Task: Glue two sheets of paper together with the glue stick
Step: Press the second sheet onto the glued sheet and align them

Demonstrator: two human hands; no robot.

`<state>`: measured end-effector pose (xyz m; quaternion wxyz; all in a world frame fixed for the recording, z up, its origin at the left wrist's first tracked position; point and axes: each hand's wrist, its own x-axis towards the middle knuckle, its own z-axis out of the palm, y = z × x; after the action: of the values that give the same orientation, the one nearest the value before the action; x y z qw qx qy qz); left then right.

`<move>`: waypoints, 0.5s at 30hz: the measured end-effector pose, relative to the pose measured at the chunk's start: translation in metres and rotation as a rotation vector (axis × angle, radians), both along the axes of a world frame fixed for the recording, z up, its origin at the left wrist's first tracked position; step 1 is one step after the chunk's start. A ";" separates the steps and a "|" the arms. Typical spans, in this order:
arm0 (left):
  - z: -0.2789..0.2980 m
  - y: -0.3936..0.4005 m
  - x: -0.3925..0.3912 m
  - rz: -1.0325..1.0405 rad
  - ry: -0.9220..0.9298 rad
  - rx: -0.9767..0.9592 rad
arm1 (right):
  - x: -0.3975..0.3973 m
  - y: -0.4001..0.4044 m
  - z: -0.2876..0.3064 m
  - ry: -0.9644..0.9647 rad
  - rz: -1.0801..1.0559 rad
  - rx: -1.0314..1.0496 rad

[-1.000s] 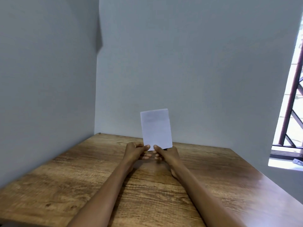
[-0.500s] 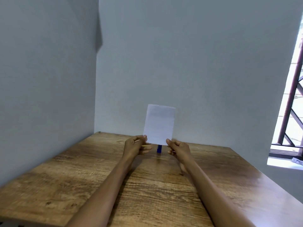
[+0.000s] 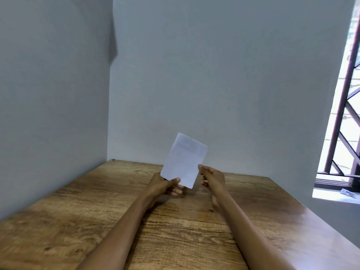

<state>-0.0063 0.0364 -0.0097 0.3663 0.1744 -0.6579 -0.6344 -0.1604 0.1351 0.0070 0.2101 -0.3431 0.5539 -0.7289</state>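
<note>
Head view: paper (image 3: 184,159) between hands

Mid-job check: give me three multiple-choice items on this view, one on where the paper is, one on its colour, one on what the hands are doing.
1. Where is the paper?
A. flat on the table
B. held up above the table
C. on the window sill

2. What colour is the paper?
A. white
B. yellow
C. blue

3. How do the hands hold it?
A. both lie flat on the table
B. only the right hand grips it
C. each hand pinches an edge

Answers: 1 B, it stands tilted above the wooden table. 2 A, it looks plain white. 3 C, the left hand pinches the bottom edge, the right hand the right edge.
</note>
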 end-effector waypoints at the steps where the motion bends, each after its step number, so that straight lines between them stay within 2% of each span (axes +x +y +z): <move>1: 0.000 0.000 0.001 -0.012 -0.020 -0.008 | -0.005 0.002 0.000 -0.034 -0.018 -0.019; 3: 0.000 -0.001 0.002 -0.022 -0.045 -0.013 | -0.007 0.004 -0.001 -0.011 0.018 0.019; 7: 0.001 0.000 0.004 -0.063 -0.082 -0.025 | 0.011 -0.001 -0.006 0.165 0.226 0.177; 12: 0.002 0.002 0.005 -0.119 -0.138 -0.047 | -0.001 0.002 0.000 0.124 0.066 0.100; 15: 0.002 0.002 0.004 -0.146 -0.177 -0.063 | -0.020 0.010 0.002 0.005 -0.068 0.006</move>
<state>-0.0019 0.0380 -0.0081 0.2651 0.1699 -0.7183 -0.6204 -0.1801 0.1450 0.0089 0.1849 -0.3251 0.5681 -0.7331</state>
